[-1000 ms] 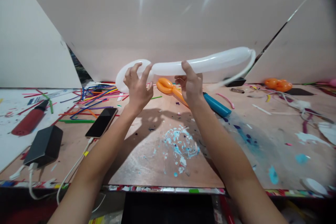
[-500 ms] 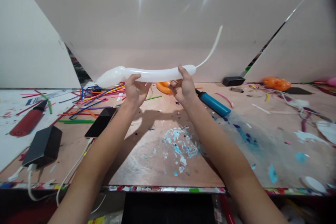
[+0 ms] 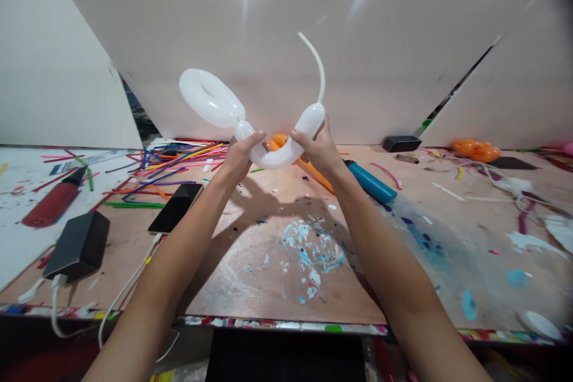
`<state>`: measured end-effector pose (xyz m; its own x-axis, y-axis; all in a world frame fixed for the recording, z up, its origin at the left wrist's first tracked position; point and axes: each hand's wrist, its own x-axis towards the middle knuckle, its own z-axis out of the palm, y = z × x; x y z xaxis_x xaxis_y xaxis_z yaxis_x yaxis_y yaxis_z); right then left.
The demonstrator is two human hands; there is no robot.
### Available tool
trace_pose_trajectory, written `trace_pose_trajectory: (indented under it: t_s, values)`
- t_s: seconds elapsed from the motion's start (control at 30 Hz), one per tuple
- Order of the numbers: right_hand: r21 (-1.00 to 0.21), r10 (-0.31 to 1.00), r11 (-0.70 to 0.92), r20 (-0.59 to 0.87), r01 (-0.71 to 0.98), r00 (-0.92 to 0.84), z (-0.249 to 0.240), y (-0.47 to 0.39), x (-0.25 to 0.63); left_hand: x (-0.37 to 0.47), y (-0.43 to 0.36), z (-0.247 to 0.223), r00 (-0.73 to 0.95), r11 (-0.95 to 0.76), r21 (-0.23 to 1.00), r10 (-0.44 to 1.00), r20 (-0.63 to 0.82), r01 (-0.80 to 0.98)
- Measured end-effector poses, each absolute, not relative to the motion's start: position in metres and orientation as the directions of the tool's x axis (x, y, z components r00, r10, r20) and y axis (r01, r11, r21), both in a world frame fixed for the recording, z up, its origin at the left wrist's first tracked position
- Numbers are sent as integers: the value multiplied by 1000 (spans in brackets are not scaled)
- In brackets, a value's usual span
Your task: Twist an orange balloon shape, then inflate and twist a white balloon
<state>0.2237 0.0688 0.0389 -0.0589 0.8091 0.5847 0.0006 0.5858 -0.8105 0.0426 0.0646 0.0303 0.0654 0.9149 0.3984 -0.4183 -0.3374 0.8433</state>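
A white modelling balloon (image 3: 278,157) is held up above the table between my two hands, its long part bent into a U. My left hand (image 3: 242,153) grips the U near a twist, beyond which a loop of the same balloon points up and left. Around the other end of the U my right hand (image 3: 319,145) is closed, thumb on top. From that end a thin uninflated tail curves upward. Behind the hands lies an orange balloon (image 3: 278,142), partly hidden. A blue hand pump (image 3: 372,182) rests just right of my right forearm.
Several uninflated balloons (image 3: 179,161) lie heaped at the back left, near a phone (image 3: 175,209), a dark power block (image 3: 78,245) and a red pump (image 3: 52,203). At right are an orange twisted balloon (image 3: 476,150) and a black box (image 3: 401,143). A pale board (image 3: 286,42) stands behind.
The white balloon's straight section is now bent into a U, with its ends raised. The loop at left has swung upward. My right hand has shifted slightly, and the tail points more upright.
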Motion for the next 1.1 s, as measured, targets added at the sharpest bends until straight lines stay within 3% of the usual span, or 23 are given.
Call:
trace_pose_trajectory:
  t_s: [0.13,0.37,0.5,0.7,0.93,1.1]
  values:
    - [-788,789,608,585,99,-188,40,57,220,44,61,28,184,-361,879,885,428,-312]
    - [-828,824,542,491,144,-283,52,32,216,40,55,30,329,-257,880,856,399,-399]
    - [-769,779,604,515,209,-357,50,31,217,33,56,27,418,-211,916,839,349,-341]
    - [-701,659,698,547,147,-516,45,46,220,28,53,28,507,-175,916,787,350,-361]
    - [-772,702,624,489,118,-518,47,45,219,28,55,28,555,-84,928,781,287,-362]
    - [-564,681,732,574,383,-455,50,41,220,26,62,22,498,-121,935,819,284,-333]
